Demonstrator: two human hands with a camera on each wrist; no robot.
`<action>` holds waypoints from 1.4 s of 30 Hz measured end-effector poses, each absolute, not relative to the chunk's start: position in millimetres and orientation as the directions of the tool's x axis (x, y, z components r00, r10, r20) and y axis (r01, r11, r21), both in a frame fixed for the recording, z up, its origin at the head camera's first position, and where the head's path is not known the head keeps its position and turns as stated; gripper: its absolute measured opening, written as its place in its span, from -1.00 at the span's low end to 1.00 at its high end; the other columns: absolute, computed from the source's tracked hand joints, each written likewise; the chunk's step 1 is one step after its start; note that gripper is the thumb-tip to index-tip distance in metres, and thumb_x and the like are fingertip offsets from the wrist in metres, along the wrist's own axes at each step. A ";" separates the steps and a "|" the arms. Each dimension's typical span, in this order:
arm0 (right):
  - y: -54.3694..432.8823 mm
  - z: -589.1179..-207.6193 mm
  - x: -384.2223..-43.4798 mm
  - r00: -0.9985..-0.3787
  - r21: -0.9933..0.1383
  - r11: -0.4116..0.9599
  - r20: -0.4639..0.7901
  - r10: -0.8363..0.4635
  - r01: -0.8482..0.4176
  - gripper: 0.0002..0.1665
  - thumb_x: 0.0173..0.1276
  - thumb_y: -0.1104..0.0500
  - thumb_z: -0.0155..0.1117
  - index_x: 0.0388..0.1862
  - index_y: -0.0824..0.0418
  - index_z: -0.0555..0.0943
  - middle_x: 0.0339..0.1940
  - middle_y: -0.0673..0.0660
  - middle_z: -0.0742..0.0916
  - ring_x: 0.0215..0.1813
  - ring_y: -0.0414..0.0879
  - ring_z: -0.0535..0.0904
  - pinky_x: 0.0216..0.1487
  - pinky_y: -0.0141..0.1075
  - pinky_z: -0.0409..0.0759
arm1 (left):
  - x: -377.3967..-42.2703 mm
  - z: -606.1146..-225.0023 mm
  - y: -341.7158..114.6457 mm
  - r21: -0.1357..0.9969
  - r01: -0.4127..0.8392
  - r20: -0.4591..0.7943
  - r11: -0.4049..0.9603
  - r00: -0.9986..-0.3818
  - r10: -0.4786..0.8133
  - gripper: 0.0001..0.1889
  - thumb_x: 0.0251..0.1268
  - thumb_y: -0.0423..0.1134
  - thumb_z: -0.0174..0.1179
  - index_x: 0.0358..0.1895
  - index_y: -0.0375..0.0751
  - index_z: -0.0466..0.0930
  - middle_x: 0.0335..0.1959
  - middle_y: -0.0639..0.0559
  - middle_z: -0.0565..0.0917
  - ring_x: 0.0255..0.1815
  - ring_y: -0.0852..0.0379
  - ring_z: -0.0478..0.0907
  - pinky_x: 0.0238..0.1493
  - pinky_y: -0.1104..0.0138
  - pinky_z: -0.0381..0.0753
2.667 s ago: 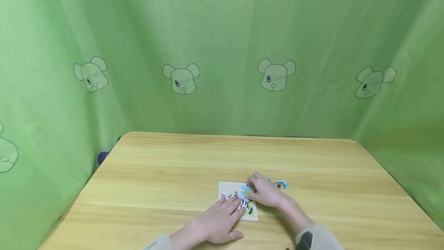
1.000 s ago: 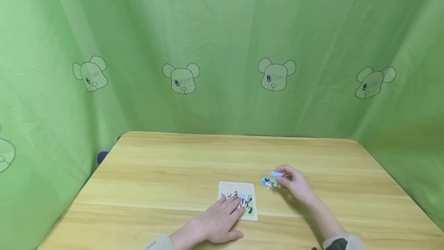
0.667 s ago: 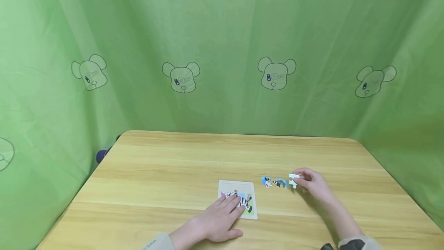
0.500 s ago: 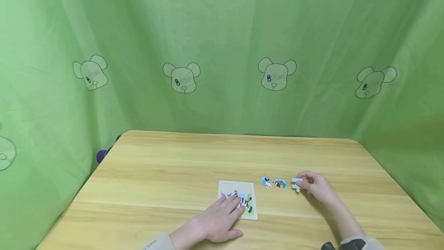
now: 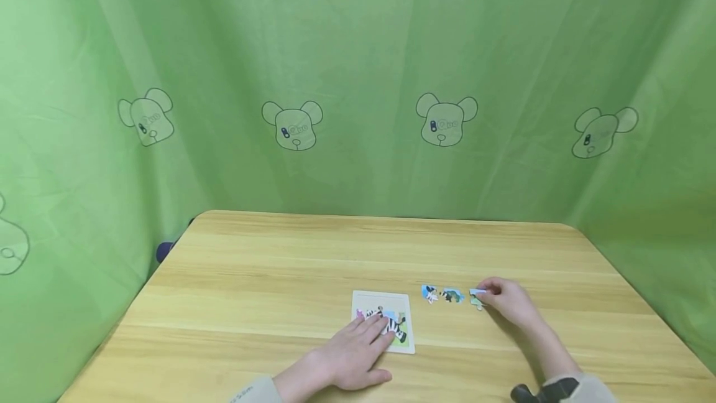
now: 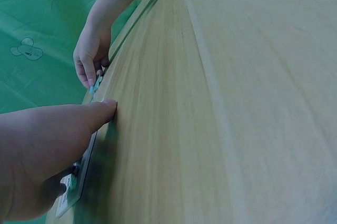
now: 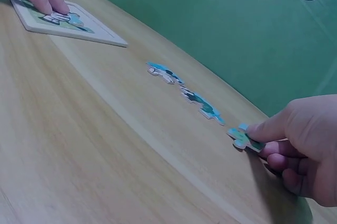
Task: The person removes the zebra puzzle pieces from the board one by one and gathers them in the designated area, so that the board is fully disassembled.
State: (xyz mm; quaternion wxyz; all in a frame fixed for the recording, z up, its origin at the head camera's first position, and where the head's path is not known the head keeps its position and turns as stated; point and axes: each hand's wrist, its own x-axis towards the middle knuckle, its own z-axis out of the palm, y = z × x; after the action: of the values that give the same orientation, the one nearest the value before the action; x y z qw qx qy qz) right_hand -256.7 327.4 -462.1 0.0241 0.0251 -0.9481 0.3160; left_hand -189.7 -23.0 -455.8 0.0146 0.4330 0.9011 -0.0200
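My left hand (image 5: 358,356) lies flat with straight fingers over a white-framed zebra jigsaw puzzle (image 5: 409,328), hiding its lower left part. Zebra stripes, green and a bit of pink show around the fingers. To the right, my right hand (image 5: 509,300) pinches a green and blue puzzle piece (image 7: 245,139) between thumb and fingers, low at the tabletop. Between the hands lie two loose pieces in a row: one with a zebra face (image 5: 429,293), the other blue with dark green (image 5: 452,295).
Everything rests on a wood-grain table (image 5: 268,266) with rounded far corners. Behind it hangs a green curtain (image 5: 358,30) printed with bear heads. A dark purple round thing (image 5: 164,251) shows past the table's left edge.
My right hand has taken a piece from the puzzle frame, carried it right past the two loose pieces, and lowered it to the table, picture side now visible. The left hand has stayed put.
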 end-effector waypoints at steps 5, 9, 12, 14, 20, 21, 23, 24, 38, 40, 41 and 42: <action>325.6 -460.2 -256.8 -0.998 -0.605 0.794 0.038 -0.040 -0.055 -0.61 0.24 0.10 0.26 -0.11 0.39 0.56 -0.37 0.06 0.61 -0.26 -0.04 0.50 -0.19 -0.11 0.52 | -189.1 -456.1 -23.4 -0.017 0.777 -0.049 0.629 -0.629 0.776 -0.27 0.32 0.28 -0.23 0.42 -0.11 0.11 0.45 -0.09 0.07 0.44 0.02 -0.02 0.39 0.19 0.04; 325.9 -461.0 -256.9 -0.998 -0.607 0.792 0.041 -0.046 -0.062 -0.58 0.26 0.08 0.25 -0.09 0.42 0.54 -0.37 0.06 0.60 -0.25 -0.05 0.50 -0.17 -0.08 0.53 | -188.6 -456.1 -23.4 -0.019 0.776 -0.052 0.630 -0.630 0.775 -0.26 0.32 0.29 -0.24 0.42 -0.11 0.11 0.45 -0.08 0.07 0.45 0.02 -0.02 0.39 0.19 0.04; 324.2 -461.0 -255.3 -0.998 -0.606 0.793 0.049 -0.034 -0.056 -0.59 0.27 0.08 0.24 -0.08 0.40 0.54 -0.35 0.07 0.61 -0.24 -0.04 0.50 -0.17 -0.11 0.54 | -188.5 -456.4 -23.0 -0.019 0.778 -0.052 0.629 -0.629 0.776 -0.26 0.32 0.29 -0.25 0.42 -0.10 0.10 0.45 -0.08 0.06 0.45 0.02 -0.03 0.39 0.19 0.04; 320.5 -459.0 -252.9 -0.998 -0.611 0.790 0.049 -0.027 -0.051 -0.59 0.27 0.09 0.24 -0.07 0.40 0.53 -0.32 0.09 0.61 -0.22 -0.03 0.51 -0.17 -0.12 0.55 | -188.3 -456.4 -22.7 -0.015 0.778 -0.054 0.629 -0.628 0.776 -0.26 0.32 0.29 -0.25 0.42 -0.10 0.10 0.45 -0.07 0.06 0.45 0.03 -0.03 0.39 0.19 0.04; 295.4 -446.6 -249.1 -0.994 -0.636 0.765 0.098 -0.052 -0.103 -0.61 0.25 0.17 0.25 -0.04 0.41 0.52 -0.28 0.13 0.64 -0.21 0.00 0.55 -0.17 -0.16 0.56 | -187.6 -456.7 -22.2 -0.017 0.780 -0.050 0.626 -0.626 0.778 -0.26 0.31 0.29 -0.24 0.43 -0.09 0.09 0.45 -0.08 0.06 0.45 0.03 -0.03 0.39 0.19 0.04; 289.8 -444.9 -249.5 -0.992 -0.641 0.759 0.109 -0.062 -0.118 -0.63 0.24 0.18 0.25 -0.05 0.41 0.52 -0.29 0.12 0.64 -0.22 -0.01 0.55 -0.18 -0.18 0.56 | -187.4 -456.8 -22.5 -0.021 0.781 -0.048 0.624 -0.624 0.780 -0.26 0.31 0.29 -0.24 0.43 -0.10 0.09 0.45 -0.08 0.05 0.45 0.03 -0.03 0.40 0.19 0.03; 278.1 -442.8 -250.2 -0.989 -0.662 0.736 0.118 -0.087 -0.143 -0.64 0.23 0.22 0.26 -0.05 0.41 0.53 -0.30 0.11 0.65 -0.21 -0.02 0.56 -0.21 -0.23 0.57 | -187.0 -458.0 -23.8 -0.022 0.782 -0.039 0.623 -0.623 0.781 -0.26 0.31 0.29 -0.24 0.42 -0.11 0.10 0.45 -0.09 0.06 0.45 0.03 -0.02 0.40 0.19 0.04; 272.1 -442.2 -250.7 -0.988 -0.670 0.726 0.121 -0.098 -0.154 -0.64 0.22 0.22 0.27 -0.06 0.41 0.53 -0.30 0.10 0.65 -0.21 -0.03 0.56 -0.22 -0.27 0.57 | -186.7 -458.6 -24.8 -0.020 0.781 -0.036 0.624 -0.625 0.780 -0.26 0.31 0.29 -0.24 0.42 -0.11 0.11 0.45 -0.09 0.07 0.44 0.03 -0.01 0.39 0.19 0.04; 194.9 -436.3 -250.7 -0.967 -0.741 0.631 0.102 -0.232 -0.230 -0.66 0.16 0.27 0.30 -0.07 0.35 0.56 -0.36 0.00 0.63 -0.27 -0.17 0.54 -0.20 -0.32 0.56 | -180.0 -459.7 -49.4 0.036 0.744 -0.016 0.667 -0.667 0.745 -0.26 0.30 0.28 -0.20 0.40 -0.15 0.16 0.44 -0.12 0.08 0.44 -0.02 -0.01 0.38 0.13 0.06; 185.2 -436.5 -250.3 -0.959 -0.747 0.616 0.103 -0.263 -0.250 -0.64 0.15 0.26 0.32 -0.07 0.36 0.56 -0.36 0.00 0.63 -0.27 -0.17 0.53 -0.19 -0.32 0.55 | -179.1 -459.5 -52.4 0.037 0.745 -0.003 0.667 -0.667 0.745 -0.26 0.31 0.28 -0.19 0.39 -0.17 0.17 0.43 -0.13 0.10 0.43 -0.02 0.02 0.38 0.13 0.07; 180.3 -436.5 -250.0 -0.955 -0.753 0.605 0.103 -0.277 -0.257 -0.64 0.14 0.26 0.32 -0.07 0.36 0.56 -0.36 0.00 0.62 -0.27 -0.16 0.53 -0.19 -0.32 0.55 | -178.5 -459.3 -53.5 0.036 0.745 0.000 0.667 -0.667 0.745 -0.26 0.31 0.28 -0.19 0.39 -0.17 0.17 0.43 -0.14 0.10 0.43 -0.02 0.02 0.38 0.12 0.08; 175.4 -436.7 -249.8 -0.951 -0.757 0.597 0.103 -0.291 -0.265 -0.64 0.13 0.25 0.33 -0.08 0.36 0.56 -0.37 0.00 0.62 -0.27 -0.16 0.53 -0.20 -0.34 0.55 | -178.0 -459.3 -54.5 0.031 0.746 0.005 0.665 -0.665 0.746 -0.26 0.31 0.27 -0.19 0.39 -0.18 0.17 0.43 -0.14 0.10 0.43 -0.03 0.03 0.37 0.12 0.09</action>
State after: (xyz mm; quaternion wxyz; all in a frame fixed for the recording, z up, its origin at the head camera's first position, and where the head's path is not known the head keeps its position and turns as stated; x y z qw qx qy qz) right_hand -249.8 175.4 -436.7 -0.0156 0.1555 -0.8934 0.4212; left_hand -178.0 -54.5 -459.3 0.0041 0.4090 0.9124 0.0153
